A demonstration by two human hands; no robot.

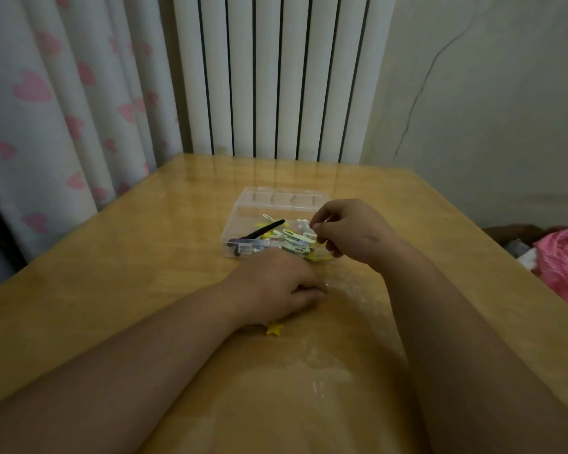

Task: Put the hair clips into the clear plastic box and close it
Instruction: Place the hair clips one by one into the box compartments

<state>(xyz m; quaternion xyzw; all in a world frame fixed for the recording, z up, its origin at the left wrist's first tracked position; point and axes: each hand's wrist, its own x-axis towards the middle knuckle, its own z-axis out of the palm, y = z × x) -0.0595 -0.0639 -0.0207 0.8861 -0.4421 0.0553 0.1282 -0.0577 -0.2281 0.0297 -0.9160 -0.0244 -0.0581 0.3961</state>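
Note:
A clear plastic box (243,211) lies on the wooden table with its lid (286,196) folded open toward the far side. Inside it are several pale yellow and blue hair clips (289,239) and a long black clip (263,230). My right hand (348,229) hovers over the box's right side, fingers pinched together; whether a clip is between them is unclear. My left hand (276,286) rests palm down on the table just in front of the box, fingers curled over something hidden. A yellow star clip (274,328) pokes out from under its wrist.
The wooden table (128,290) has a glossy top with pale smears near the front. A radiator (276,77) and a heart-print curtain (63,109) stand behind it. A pink bundle (564,260) lies off the table's right edge.

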